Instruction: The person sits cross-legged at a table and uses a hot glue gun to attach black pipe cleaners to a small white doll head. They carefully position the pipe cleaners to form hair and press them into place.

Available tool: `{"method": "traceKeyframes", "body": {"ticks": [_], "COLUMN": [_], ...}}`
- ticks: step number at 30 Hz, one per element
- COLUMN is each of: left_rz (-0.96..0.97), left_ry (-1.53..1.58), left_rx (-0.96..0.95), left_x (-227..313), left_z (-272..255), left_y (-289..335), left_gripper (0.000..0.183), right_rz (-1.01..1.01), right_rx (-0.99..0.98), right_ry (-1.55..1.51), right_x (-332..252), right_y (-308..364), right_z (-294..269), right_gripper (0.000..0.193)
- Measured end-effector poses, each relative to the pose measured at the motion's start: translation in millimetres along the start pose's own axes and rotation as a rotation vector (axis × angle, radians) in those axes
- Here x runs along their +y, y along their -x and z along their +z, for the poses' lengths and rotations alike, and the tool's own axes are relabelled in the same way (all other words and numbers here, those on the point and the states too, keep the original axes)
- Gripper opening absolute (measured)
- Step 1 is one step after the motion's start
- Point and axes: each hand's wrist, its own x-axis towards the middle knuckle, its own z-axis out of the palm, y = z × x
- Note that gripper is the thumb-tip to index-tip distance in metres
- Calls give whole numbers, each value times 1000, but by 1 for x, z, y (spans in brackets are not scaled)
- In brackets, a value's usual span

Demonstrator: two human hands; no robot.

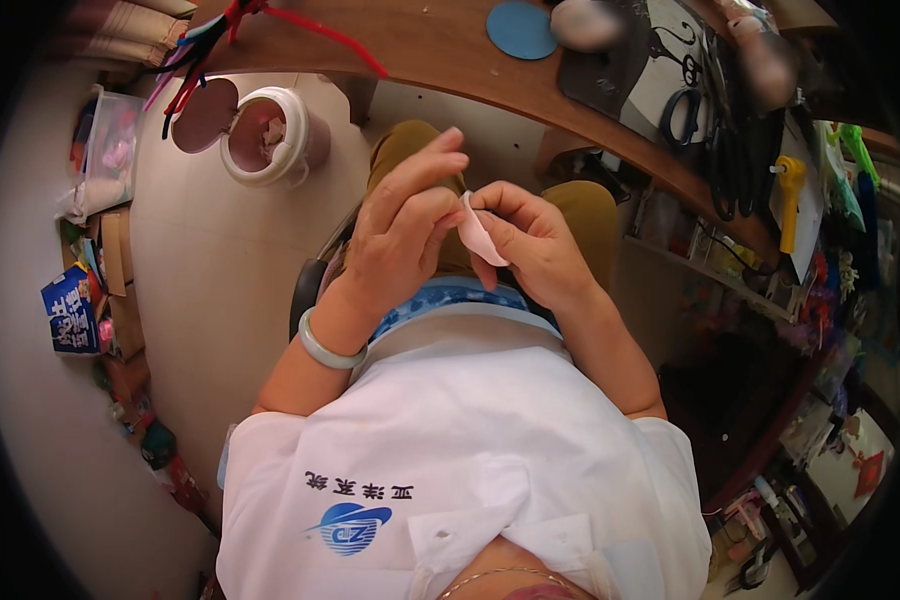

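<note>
A thin, pale pink, petal-shaped piece [483, 238] is held over my lap, its upper edge curved. My right hand [537, 238] grips it between thumb and fingers from the right side. From the left, my left hand [402, 222] meets the upper edge of the piece with thumb and a fingertip pinched together, while its other fingers stretch upward. What the piece is made of cannot be told. A pale bangle [328, 343] sits round my left wrist.
Ahead is a wooden table [430, 62] with a blue disc [522, 30], fuzzy coloured stems [325, 38], scissors [681, 116] and a yellow tool [791, 200]. An open-lidded bin [313, 140] stands on the floor at left. Boxes [73, 308] line the left wall; shelves with clutter are at right.
</note>
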Motion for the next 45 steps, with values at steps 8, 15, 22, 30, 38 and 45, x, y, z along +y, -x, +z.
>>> {"method": "traceKeyframes", "body": {"ticks": [8, 15, 22, 30, 38, 45], "left_rz": [-165, -359, -395, -683, -944, -466], "left_ry": [183, 82, 90, 251, 812, 481], "left_rx": [92, 42, 92, 61, 13, -189], "left_x": [0, 7, 10, 12, 6, 10], "left_z": [14, 12, 19, 16, 12, -10], "left_y": [4, -7, -3, -2, 4, -10], "left_gripper": [8, 12, 13, 20, 20, 17], "right_rz": [12, -214, -235, -139, -122, -395], "right_rx": [-50, 95, 167, 160, 56, 162], "right_ry": [-324, 131, 188, 63, 111, 544], "right_x": [-10, -7, 0, -1, -8, -12], "right_y": [4, 7, 2, 3, 5, 14], "right_z": [5, -4, -1, 0, -8, -8], "right_gripper": [27, 28, 17, 15, 14, 27]}}
